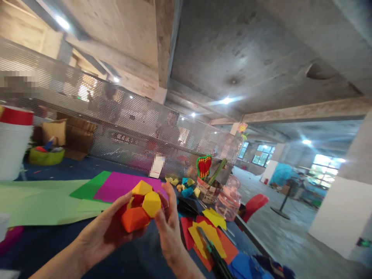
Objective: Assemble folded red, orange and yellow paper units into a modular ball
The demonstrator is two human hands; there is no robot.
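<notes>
Both my hands hold a folded paper ball [141, 207] made of yellow, orange and red pieces, lifted above a dark blue table [43, 244]. My left hand [107, 230] cups it from below and the left, fingers curled round the orange part. My right hand [168, 219] grips its right side, thumb pressed on a yellow piece and fingers behind it.
Green [40, 201] and magenta [122, 184] paper sheets lie behind the ball. Yellow, red and orange squares [207, 236] and a dark tool lie at the right. A pink-lidded jar [229, 199], a basket with a paper heart [205, 182], a white bucket [13, 143] and a mesh partition [130, 124] stand further back.
</notes>
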